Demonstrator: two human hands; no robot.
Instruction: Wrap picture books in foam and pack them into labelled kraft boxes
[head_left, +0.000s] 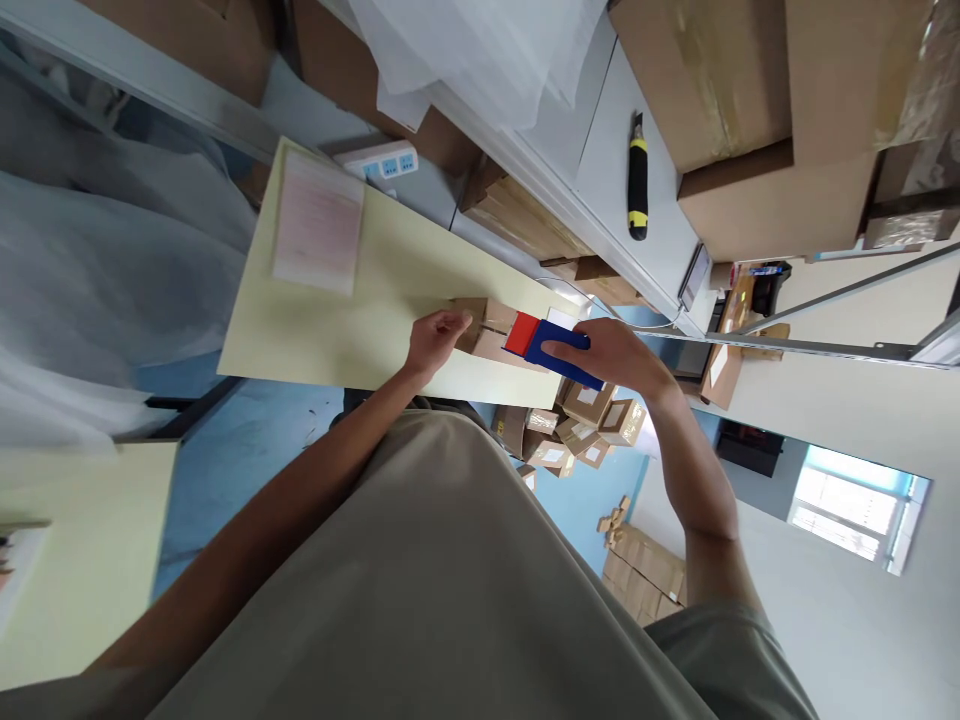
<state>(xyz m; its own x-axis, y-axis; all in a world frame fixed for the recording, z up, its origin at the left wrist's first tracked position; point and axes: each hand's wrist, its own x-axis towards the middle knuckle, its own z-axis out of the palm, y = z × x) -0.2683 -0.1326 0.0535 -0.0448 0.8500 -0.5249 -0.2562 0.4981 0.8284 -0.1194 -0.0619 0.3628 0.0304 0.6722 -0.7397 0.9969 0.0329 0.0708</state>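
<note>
A small cardboard box (487,330) lies on the pale yellow tabletop (405,260) in front of me. My left hand (437,342) is closed at the box's left end, thumb and fingers together at its edge. In my right hand (611,350) is a blue and red tape dispenser (555,350), my thumb lying across its blue side. Its red end rests against or just above the box's right part; I cannot tell which. My palm hides the dispenser's rear.
A pinkish paper sheet (319,222) lies on the table's left part, near a white power strip (380,161). A black-yellow utility knife (637,180) lies on the grey shelf (600,150). Large cartons (735,110) stand beyond it; small boxes (589,400) are piled past the table.
</note>
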